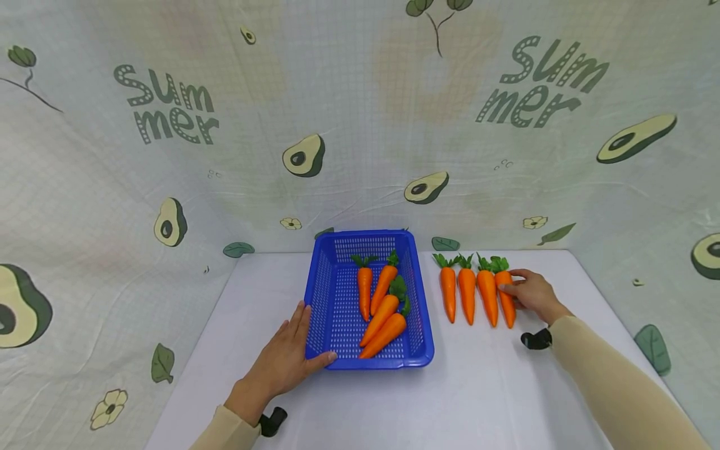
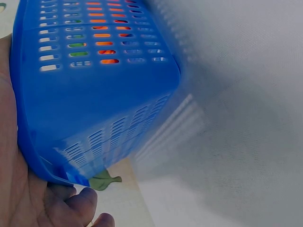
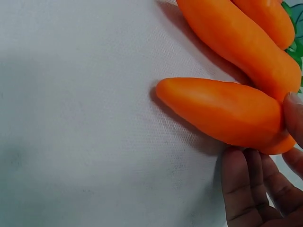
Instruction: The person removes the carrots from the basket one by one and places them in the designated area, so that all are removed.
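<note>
Several orange carrots with green tops stand in a row on the table right of a blue plastic basket [image 1: 420,306]. My right hand [image 1: 531,292] pinches the rightmost carrot [image 1: 507,300] near its leafy end, thumb on top and fingers along its outer side. In the right wrist view this carrot [image 3: 222,111] lies low over the cloth, its tip pointing away from the hand. At the basket's near left corner rests my left hand [image 1: 284,356], fingers straight along the left rim and thumb on the front rim. Inside the basket, several more carrots [image 1: 365,290] lie toward its right half.
White cloth covers the table [image 1: 360,409], and a patterned curtain [image 1: 360,125] with avocados and lettering hangs behind and at both sides. Close beside the gripped carrot is another carrot [image 1: 487,294] of the row. Black straps with small devices [image 1: 274,422] sit at the wrists.
</note>
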`<move>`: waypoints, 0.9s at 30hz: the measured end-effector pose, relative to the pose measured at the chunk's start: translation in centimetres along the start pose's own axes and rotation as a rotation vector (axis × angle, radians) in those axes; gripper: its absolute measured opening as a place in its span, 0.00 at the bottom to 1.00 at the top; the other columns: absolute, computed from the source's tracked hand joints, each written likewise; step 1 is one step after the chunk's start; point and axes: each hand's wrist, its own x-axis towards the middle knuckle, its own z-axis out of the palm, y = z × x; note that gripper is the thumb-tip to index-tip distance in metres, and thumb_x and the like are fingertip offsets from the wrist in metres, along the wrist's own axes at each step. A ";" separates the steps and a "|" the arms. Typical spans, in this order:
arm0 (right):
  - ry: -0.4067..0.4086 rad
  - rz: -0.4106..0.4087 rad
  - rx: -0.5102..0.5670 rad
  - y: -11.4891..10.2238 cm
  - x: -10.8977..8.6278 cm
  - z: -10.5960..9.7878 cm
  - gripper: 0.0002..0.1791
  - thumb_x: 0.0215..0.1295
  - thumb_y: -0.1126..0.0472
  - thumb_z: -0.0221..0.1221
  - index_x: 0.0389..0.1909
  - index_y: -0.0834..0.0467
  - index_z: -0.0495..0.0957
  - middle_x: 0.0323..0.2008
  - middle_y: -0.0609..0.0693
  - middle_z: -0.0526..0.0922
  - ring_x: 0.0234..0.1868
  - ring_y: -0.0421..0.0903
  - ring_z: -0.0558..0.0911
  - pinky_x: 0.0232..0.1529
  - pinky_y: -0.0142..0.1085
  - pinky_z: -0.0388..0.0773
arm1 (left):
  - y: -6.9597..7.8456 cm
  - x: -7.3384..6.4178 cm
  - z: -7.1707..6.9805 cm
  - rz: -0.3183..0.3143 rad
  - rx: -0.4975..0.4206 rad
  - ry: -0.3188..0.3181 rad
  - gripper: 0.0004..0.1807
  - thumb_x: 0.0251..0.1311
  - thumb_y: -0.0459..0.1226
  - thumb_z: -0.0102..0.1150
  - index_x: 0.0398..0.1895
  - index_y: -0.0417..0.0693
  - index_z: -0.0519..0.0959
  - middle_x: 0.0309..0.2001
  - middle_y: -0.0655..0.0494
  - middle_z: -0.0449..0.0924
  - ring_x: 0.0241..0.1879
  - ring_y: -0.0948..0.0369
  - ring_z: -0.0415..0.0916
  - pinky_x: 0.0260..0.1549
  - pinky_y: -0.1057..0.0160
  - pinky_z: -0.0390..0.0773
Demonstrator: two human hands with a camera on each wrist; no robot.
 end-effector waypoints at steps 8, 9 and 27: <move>-0.002 -0.001 0.010 0.1 -0.3 0.0 0.46 0.77 0.46 0.61 0.80 0.70 0.54 0.70 0.77 0.67 0.47 0.54 0.83 0.42 0.34 0.88 | 0.0 0.0 0.0 0.003 -0.011 -0.002 0.65 0.62 0.74 0.56 0.86 0.39 0.45 0.86 0.40 0.41 0.81 0.39 0.56 0.79 0.40 0.57; -0.001 -0.008 0.010 0.1 -0.4 -0.1 0.45 0.77 0.46 0.61 0.80 0.70 0.54 0.70 0.77 0.67 0.46 0.54 0.83 0.42 0.34 0.88 | -0.1 0.0 0.0 0.003 -0.009 -0.002 0.66 0.62 0.75 0.55 0.86 0.39 0.45 0.86 0.40 0.41 0.81 0.39 0.56 0.79 0.40 0.57; 0.047 -0.117 0.030 0.4 -1.3 -0.5 0.39 0.79 0.53 0.57 0.80 0.68 0.56 0.73 0.76 0.63 0.61 0.67 0.78 0.61 0.54 0.84 | -0.2 -0.1 0.1 0.011 0.000 0.002 0.67 0.61 0.78 0.51 0.86 0.39 0.45 0.86 0.40 0.41 0.80 0.39 0.59 0.78 0.40 0.60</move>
